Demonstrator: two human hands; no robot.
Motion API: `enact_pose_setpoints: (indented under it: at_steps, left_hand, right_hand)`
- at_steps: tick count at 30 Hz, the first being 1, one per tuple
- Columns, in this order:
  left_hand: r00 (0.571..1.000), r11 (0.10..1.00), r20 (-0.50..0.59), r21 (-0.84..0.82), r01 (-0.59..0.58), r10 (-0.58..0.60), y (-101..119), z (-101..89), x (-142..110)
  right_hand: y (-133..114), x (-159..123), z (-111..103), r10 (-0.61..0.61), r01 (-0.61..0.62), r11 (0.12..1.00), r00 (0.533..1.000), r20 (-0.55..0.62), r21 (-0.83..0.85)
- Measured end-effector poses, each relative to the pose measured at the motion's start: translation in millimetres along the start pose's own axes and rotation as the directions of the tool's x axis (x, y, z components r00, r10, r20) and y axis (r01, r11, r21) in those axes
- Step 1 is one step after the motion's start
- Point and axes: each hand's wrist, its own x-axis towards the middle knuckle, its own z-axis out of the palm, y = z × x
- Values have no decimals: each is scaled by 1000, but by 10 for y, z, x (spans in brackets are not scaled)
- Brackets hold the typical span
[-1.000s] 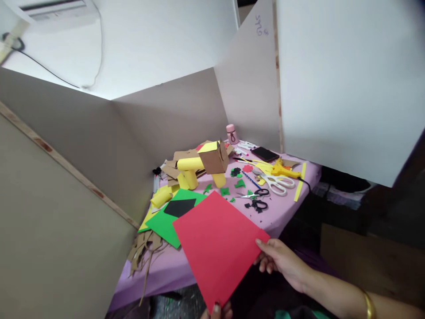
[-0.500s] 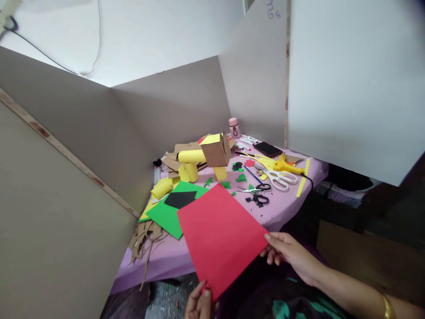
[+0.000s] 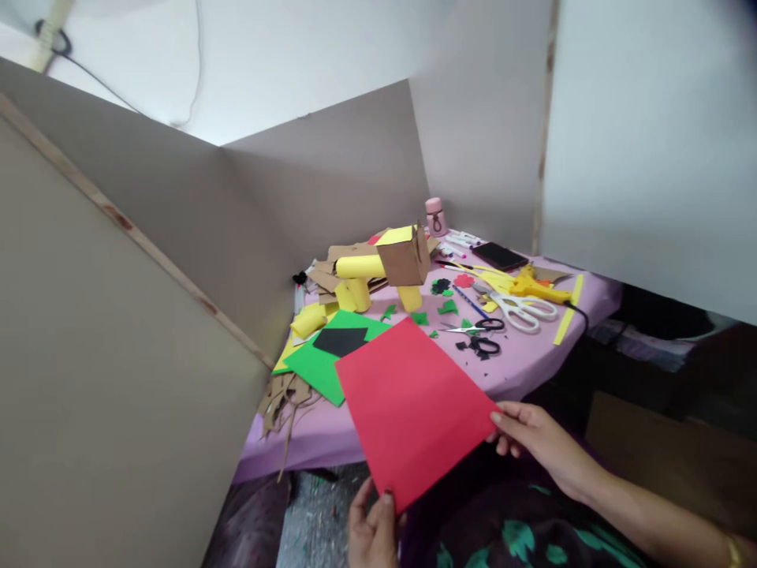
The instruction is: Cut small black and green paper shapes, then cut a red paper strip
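A red sheet of paper [image 3: 417, 410] is stretched between my two hands, above the near edge of the table. My left hand [image 3: 374, 525] pinches its bottom corner, thumb on top. At the right corner my right hand [image 3: 520, 430] grips it between thumb and fingers. Behind the sheet lie a green sheet [image 3: 322, 375] and a black piece of paper [image 3: 340, 341] on top of it. Farther back stands a figure of yellow paper tubes [image 3: 360, 267] with a brown cardboard box [image 3: 403, 260] at its right end.
Black-handled scissors [image 3: 488, 324], white-handled scissors [image 3: 523, 310], a yellow glue gun [image 3: 535, 285] and a phone [image 3: 500, 255] lie on the right of the purple-covered table [image 3: 520, 371]. Cardboard scraps [image 3: 284, 398] hang at the left edge. A pink bottle [image 3: 436, 217] stands at the back; partitions surround the table.
The camera view has shifted, so the table appears farther right and higher. My left hand has come more fully into view at the bottom corner. Both hands keep their hold on the red sheet.
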Motion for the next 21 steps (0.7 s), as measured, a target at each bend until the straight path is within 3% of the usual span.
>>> enact_pose_setpoints:
  at_steps: [4,8,16,21]
  left_hand:
    - [998,991,44,-125,52,-47,74,46,-150]
    - [990,989,85,-94,116,-108,132,42,-203]
    - [993,993,92,-79,88,-80,89,-4,-226]
    - [992,991,101,-96,89,-79,77,1,-241]
  right_hand:
    - [46,-7,-31,35,-35,999,999,7,-3]
    - [69,-9,-51,64,-64,998,998,-4,-8]
    - [86,-27,-69,106,-107,994,994,-34,-25]
    - [73,-32,-61,141,-141,988,990,5,55]
